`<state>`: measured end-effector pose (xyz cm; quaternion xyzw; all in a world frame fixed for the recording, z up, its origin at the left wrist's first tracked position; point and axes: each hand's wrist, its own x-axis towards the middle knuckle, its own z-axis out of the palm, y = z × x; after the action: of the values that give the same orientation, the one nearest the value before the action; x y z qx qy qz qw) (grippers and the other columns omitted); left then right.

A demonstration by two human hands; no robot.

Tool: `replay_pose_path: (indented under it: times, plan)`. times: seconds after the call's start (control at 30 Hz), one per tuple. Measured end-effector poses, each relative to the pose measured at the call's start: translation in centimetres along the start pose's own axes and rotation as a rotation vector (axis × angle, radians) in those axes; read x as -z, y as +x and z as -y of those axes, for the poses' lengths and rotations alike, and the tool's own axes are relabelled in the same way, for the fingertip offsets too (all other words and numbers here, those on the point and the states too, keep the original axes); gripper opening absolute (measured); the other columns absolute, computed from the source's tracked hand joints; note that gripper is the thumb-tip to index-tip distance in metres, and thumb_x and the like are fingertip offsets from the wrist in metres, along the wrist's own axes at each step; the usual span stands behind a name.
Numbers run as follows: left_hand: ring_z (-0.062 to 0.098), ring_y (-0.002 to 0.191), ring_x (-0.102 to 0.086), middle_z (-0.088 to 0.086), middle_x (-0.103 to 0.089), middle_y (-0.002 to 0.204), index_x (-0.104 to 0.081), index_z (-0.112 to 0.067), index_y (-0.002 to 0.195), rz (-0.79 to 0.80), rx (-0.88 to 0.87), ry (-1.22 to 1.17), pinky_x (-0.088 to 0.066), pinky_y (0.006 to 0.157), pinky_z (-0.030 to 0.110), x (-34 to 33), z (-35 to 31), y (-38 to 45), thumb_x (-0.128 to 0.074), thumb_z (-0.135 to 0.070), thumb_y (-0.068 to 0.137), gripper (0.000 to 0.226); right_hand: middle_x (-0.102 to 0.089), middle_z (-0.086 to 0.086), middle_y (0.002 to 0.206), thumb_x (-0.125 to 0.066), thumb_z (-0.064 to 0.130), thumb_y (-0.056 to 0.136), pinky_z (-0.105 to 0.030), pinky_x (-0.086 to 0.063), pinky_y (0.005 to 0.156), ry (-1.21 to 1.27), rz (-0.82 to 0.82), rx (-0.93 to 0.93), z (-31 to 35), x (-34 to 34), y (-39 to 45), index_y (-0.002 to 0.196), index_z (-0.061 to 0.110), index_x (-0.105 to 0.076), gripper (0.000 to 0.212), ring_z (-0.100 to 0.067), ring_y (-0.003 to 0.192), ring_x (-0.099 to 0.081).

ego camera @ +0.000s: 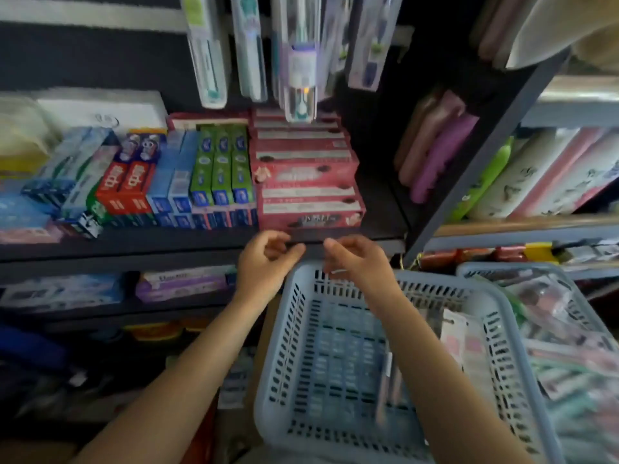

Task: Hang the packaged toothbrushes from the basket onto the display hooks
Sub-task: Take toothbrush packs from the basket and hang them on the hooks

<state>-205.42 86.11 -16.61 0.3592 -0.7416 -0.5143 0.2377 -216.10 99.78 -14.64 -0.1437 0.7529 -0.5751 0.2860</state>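
Note:
A blue perforated basket (502,333) sits low in the middle, tilted, with a packaged toothbrush (388,373) lying in it beside my right forearm. Several packaged toothbrushes (299,61) hang from hooks at the top of the shelf unit. My left hand (264,262) hovers just left of the basket's far rim, fingers loosely curled, holding nothing. My right hand (355,259) hovers above that far rim, fingers likewise loosely curled and empty. The two hands are close together, apart from the hanging packs.
Toothpaste boxes (214,169) and red boxes (304,182) fill the shelf right behind my hands. A second blue basket (469,267) full of packaged items stands at the right. Bottles (435,145) line the right-hand shelves. Lower shelves at left hold more boxes.

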Motion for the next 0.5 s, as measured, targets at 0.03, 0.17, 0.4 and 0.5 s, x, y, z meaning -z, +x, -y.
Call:
replay_pose_path:
  times: [0.03,0.17,0.4,0.5]
  plan:
    - [0.01,0.095,-0.061,-0.001,-0.061,0.111,-0.062,-0.024,0.107,0.033,0.024,0.106,-0.052,0.083,0.031,-1.0,2.4,-1.2,-0.079,-0.036,0.086,0.03,-0.075,-0.008,0.09,-0.076,0.043,0.087,-0.034,-0.059,0.073,-0.072,-0.013,-0.049,-2.4,0.5,-0.4,0.102,0.007,-0.066,0.04,-0.02,0.08,-0.074]
    - [0.023,0.139,-0.037,0.004,-0.033,0.151,-0.036,-0.019,0.15,0.2,0.172,0.309,-0.039,0.11,0.041,-3.3,8.2,-5.4,-0.079,-0.046,0.083,0.085,-0.062,0.003,0.109,-0.076,0.049,0.086,-0.027,-0.046,0.077,-0.342,-0.097,-0.177,-10.5,3.2,-2.0,0.112,0.016,-0.058,0.045,-0.013,0.097,-0.061]
    - [0.024,0.129,-0.053,0.001,-0.04,0.153,-0.016,-0.03,0.158,0.24,0.192,0.393,-0.056,0.094,0.046,-5.6,12.6,-9.0,-0.077,-0.067,0.071,0.113,-0.028,-0.017,0.154,-0.077,0.038,0.088,-0.048,-0.041,0.108,-0.589,-0.205,-0.264,-17.9,6.7,-4.8,0.153,0.009,-0.026,0.088,-0.036,0.138,-0.034]
    - [0.022,0.131,-0.05,-0.001,-0.038,0.154,-0.012,-0.035,0.159,0.224,0.156,0.42,-0.056,0.093,0.044,-6.0,13.0,-9.7,-0.076,-0.071,0.069,0.117,-0.01,-0.012,0.165,-0.074,0.036,0.091,-0.041,-0.041,0.106,-0.515,-0.089,-0.353,-19.0,6.8,-4.9,0.161,0.014,-0.007,0.1,-0.034,0.146,-0.028]
